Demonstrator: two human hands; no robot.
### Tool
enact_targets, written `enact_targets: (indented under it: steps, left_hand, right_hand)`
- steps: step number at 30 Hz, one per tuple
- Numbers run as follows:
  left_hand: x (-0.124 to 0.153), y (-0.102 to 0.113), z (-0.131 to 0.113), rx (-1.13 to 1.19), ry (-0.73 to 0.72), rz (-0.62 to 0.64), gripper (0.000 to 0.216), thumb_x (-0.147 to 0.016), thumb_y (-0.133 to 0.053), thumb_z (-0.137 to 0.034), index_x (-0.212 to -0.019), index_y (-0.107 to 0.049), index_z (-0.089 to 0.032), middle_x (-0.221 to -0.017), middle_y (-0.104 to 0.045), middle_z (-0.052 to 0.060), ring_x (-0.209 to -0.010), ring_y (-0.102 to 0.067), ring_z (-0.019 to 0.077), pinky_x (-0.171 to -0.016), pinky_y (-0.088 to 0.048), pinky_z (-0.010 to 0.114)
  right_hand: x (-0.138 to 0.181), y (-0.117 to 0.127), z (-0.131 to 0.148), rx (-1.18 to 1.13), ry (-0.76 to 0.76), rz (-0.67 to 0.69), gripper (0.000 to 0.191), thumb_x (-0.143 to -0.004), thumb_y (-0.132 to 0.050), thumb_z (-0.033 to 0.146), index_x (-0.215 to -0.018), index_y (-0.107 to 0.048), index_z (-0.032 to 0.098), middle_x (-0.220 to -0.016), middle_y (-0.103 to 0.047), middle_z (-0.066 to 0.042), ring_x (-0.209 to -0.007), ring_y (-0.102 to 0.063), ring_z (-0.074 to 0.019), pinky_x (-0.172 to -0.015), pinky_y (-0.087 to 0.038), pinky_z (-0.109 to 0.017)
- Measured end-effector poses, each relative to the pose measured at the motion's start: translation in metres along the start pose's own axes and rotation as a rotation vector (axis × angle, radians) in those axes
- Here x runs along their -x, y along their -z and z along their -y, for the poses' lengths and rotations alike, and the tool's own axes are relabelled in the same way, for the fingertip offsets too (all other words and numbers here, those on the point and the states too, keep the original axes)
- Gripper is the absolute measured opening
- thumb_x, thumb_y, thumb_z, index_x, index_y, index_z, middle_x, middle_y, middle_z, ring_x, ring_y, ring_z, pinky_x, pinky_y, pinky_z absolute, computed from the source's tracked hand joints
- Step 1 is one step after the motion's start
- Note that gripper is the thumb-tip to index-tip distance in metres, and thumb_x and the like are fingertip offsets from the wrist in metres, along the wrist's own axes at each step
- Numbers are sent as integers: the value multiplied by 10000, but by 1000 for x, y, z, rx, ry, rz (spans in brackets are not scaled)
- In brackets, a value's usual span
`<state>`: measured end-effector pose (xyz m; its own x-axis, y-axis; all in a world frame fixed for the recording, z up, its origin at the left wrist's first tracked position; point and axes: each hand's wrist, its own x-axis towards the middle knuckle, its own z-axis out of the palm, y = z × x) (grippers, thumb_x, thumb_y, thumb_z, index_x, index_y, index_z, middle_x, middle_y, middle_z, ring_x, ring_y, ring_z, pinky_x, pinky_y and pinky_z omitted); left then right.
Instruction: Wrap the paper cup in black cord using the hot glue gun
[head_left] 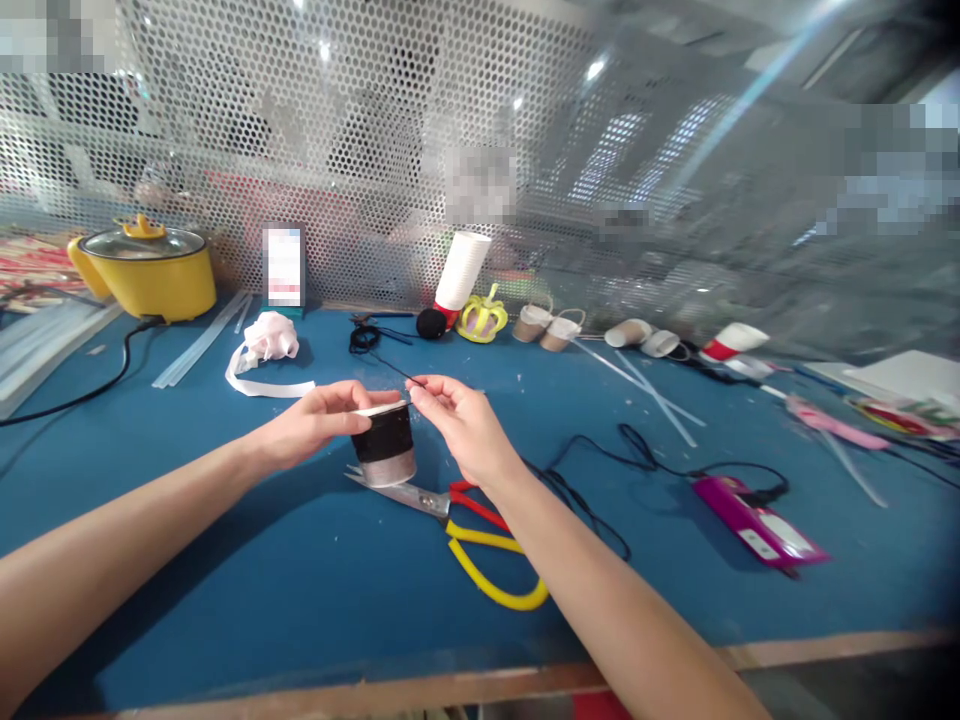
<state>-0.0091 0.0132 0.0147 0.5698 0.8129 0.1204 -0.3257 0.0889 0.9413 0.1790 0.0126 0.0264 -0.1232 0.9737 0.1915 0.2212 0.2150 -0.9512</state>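
Note:
My left hand (330, 418) is closed around the rim of a small cardboard tube (388, 469), its upper part covered in black. At the tube's top right edge, my right hand (454, 415) pinches a thin black cord (394, 368). That cord runs back to a small black coil (364, 340) on the table. Below the tube lies a pair of scissors (431, 502) with one red and one yellow handle; my right forearm hides part of the handles.
A yellow electric pot (161, 285) stands back left, near a crumpled pale ribbon (271, 337) and a phone (284, 266). Stacked white cups (463, 272), a yellow crown-shaped piece (482, 318) and small tubes line the back. A purple power strip (759, 530) lies right, its cable trailing.

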Motion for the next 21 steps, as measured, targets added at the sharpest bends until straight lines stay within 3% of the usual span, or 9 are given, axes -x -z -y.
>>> enact_targets:
  steps: [10, 21]
  left_hand:
    - [1, -1, -1, -12, 1, 41, 67, -718, -614, -181, -686, -566, -147, -1183, -594, 100, -1195, -447, 267, -989, -295, 425]
    - [1, -3, -3, 44, -20, 149, 54, -727, -618, -177, -709, -585, -139, -1235, -551, 112, -1180, -463, 270, -986, -293, 439]
  right_hand:
    - [11, 3, 5, 44, 47, -14, 214, -733, -566, 392, -732, -551, 179, -991, -621, -62, -869, -581, -156, -795, -449, -305]
    - [11, 2, -2, -51, -21, -4, 231, -724, -577, 408, -767, -564, 181, -793, -617, -29, -773, -572, -147, -781, -443, -319]
